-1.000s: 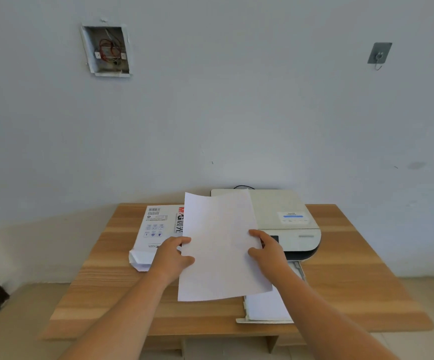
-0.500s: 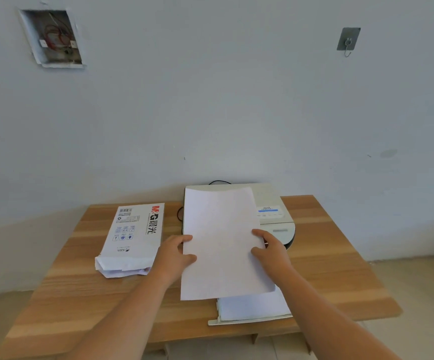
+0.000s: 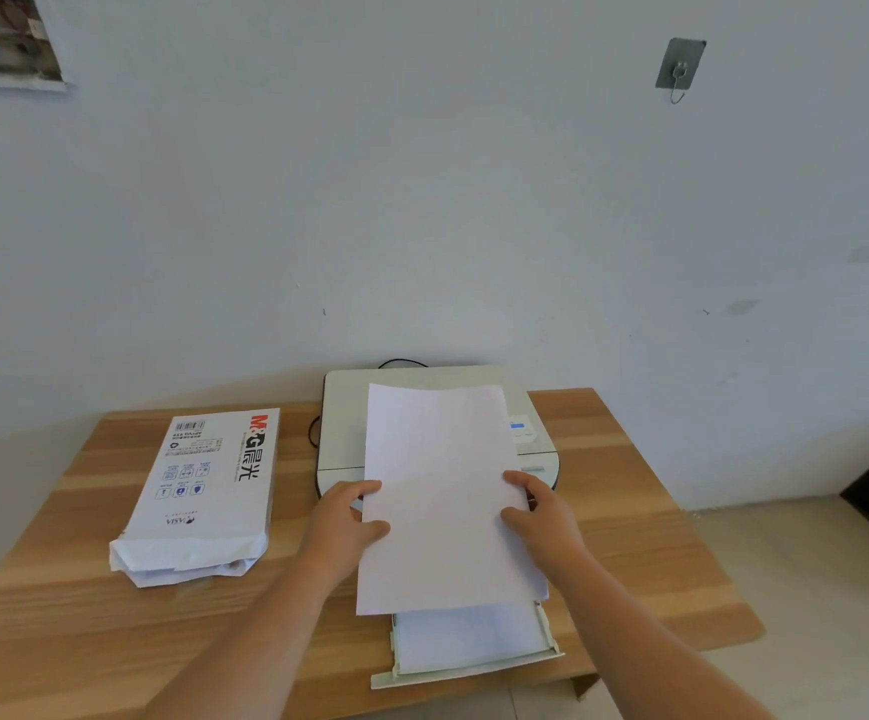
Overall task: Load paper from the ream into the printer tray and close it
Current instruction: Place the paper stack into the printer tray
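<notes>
I hold a thin stack of white paper (image 3: pixel 437 491) by its two long edges, above the printer (image 3: pixel 341 439) and its pulled-out tray (image 3: pixel 468 670). My left hand (image 3: pixel 344 522) grips the left edge, my right hand (image 3: pixel 544 517) the right edge. The sheets tilt up toward the wall and hide most of the printer's lid. White paper lies in the tray, which sticks out over the table's front edge. The opened ream wrapper (image 3: pixel 203 491) lies flat to the left of the printer, its torn end toward me.
The wooden table (image 3: pixel 629 537) stands against a white wall. A black cable (image 3: pixel 312 431) loops beside the printer's left side. A metal hook (image 3: pixel 679 65) is stuck on the wall upper right, an open wall box (image 3: pixel 6 44) upper left. Tiled floor lies to the right.
Both hands carried the paper rightward, from over the ream to over the printer and tray. The camera view shifted right, so the ream now shows fully at left.
</notes>
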Tool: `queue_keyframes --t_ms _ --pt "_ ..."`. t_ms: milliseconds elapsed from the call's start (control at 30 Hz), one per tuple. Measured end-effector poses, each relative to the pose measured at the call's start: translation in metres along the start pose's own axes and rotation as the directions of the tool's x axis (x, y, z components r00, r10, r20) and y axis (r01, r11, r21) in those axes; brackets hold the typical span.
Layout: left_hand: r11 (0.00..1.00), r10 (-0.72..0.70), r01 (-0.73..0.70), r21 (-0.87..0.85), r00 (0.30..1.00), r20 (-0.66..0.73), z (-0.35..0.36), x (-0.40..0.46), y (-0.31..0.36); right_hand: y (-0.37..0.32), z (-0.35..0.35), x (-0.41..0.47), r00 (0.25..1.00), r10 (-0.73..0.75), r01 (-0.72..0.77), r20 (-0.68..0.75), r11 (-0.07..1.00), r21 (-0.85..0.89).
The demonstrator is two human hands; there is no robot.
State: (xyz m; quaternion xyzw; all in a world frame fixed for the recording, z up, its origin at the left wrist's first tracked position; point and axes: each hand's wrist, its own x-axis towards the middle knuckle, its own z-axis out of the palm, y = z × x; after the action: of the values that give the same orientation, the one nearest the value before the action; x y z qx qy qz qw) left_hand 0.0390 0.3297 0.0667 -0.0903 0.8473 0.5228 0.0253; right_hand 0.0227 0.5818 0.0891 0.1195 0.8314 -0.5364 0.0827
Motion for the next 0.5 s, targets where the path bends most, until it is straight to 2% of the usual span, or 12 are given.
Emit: queue_keyframes --t_ms 267,500 --pt "0.997 -0.043 0.049 0.059 0.994 -0.096 0.027 0.003 0.017 0.009 -0.025 0.035 0.993 -0.052 0.052 0.104 0.999 0.011" --pt "0.992 -0.118 0.123 0.022 0.980 -0.160 0.056 -0.006 0.016 0.028 -0.041 0.054 0.978 -0.059 0.056 0.198 0.998 0.024"
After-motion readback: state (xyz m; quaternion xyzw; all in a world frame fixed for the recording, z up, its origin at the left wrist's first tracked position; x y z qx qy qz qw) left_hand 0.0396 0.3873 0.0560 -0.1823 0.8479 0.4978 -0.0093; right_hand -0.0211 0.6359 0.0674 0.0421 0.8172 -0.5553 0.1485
